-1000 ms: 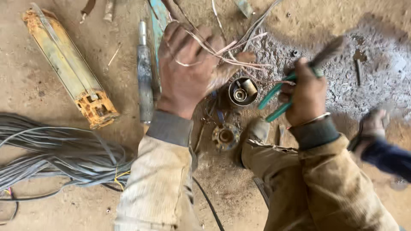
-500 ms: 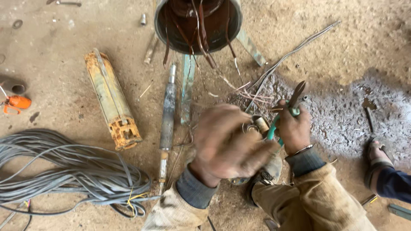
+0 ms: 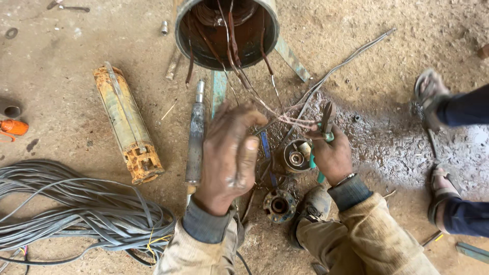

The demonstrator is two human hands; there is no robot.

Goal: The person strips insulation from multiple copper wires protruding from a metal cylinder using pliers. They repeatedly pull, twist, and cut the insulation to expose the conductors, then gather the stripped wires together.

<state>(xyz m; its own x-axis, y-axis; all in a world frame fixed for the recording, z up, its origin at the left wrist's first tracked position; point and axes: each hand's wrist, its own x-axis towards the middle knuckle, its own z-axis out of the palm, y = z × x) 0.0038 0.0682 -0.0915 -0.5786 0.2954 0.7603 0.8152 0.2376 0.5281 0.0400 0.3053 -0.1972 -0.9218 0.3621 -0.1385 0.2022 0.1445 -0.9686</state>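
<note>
Far left: small orange tool (image 3: 12, 127) on the dirt floor (image 3: 76, 56), coil of grey cable (image 3: 66, 214) near-left. Rusty yellow pump cylinder (image 3: 127, 130) lies right of that, then a grey metal shaft (image 3: 195, 137) lying lengthwise. Top centre: open steel motor casing (image 3: 226, 33), copper winding wires (image 3: 239, 66) trailing out toward the hands. Left hand (image 3: 229, 153) raised, fingers curled loosely, looks empty; whether it pinches a strand, cannot tell. Below it two round bearing housings (image 3: 295, 157), (image 3: 279, 204) on the ground. Right hand (image 3: 331, 155) closed around green-handled pliers (image 3: 325, 133), their tip up at the thin wire bundle (image 3: 295, 119) mid-scene, just left of the pliers. Wires look light, springy and stiff enough to hold a bend, with sharp cut ends; judged best gripped near the free ends with the pliers, not bare fingers. Far right: another person's sandalled feet (image 3: 430, 97) and dark trouser legs (image 3: 466, 109).
</note>
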